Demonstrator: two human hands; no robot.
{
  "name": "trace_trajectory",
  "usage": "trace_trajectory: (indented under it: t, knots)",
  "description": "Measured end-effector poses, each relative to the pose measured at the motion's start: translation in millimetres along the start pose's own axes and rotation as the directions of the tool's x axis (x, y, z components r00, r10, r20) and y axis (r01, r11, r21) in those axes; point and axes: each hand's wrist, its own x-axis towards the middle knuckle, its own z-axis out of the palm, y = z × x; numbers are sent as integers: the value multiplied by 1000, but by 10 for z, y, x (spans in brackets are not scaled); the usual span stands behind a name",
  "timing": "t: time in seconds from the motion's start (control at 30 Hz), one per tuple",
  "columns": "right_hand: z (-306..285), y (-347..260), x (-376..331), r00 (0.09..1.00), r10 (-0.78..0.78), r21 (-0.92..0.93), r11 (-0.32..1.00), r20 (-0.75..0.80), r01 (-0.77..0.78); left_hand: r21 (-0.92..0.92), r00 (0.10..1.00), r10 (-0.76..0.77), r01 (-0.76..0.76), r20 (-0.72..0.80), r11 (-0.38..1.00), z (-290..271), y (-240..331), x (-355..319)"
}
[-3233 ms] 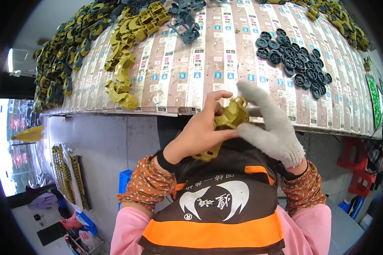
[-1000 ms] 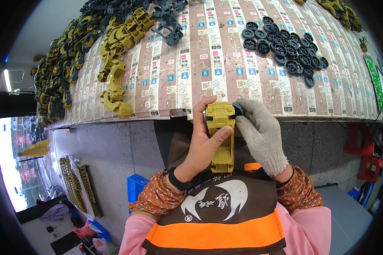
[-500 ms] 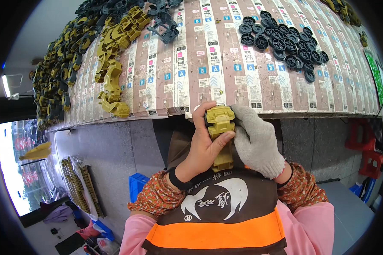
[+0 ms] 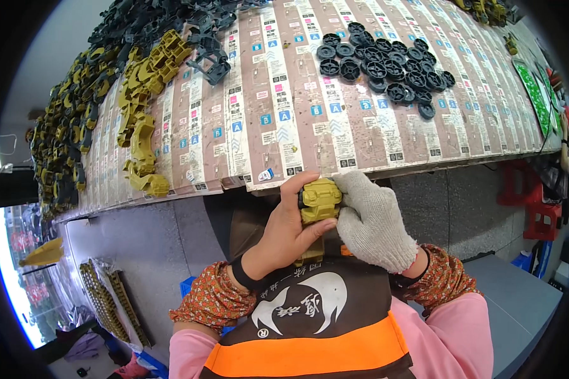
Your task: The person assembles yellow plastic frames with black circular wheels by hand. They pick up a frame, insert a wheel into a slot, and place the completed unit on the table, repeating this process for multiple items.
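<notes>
My bare left hand grips a yellow plastic toy car body, with the thumb across its near part and the fingers round its left side. A bit of dark plastic shows at the car body's left edge. My right hand, in a pale knitted glove, closes on the right side of the same piece; its fingertips are partly hidden. Both hands are in front of the table's near edge, above my brown apron. Farther off on the table lies a loose group of black toy wheels.
The table is covered with printed sheets. A row of yellow car bodies runs along its left part, beside a heap of yellow and dark parts. Dark chassis parts lie at the back. Red stools stand at the right.
The view has shifted, so the table and its parts sit farther left. Both hands stay on the toy car body, which looks more tilted, its near end less visible.
</notes>
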Motion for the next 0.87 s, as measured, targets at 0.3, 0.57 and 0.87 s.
trace_trajectory:
  t: [0.3,0.57,0.87]
  knots:
    - [-1087,587,568,887,139,-410,848,-440,-336,-458,979,-141,58,-149,887,15,197,204]
    - [-1161,1101,801,900,79,-649,666,-428,-367,-684,888,-379,108,-260,721,-262,128,169]
    - [-565,459,421,968,252,97,963,-11,-250,-891,858,-452,-15,-244,453,-371,25,177]
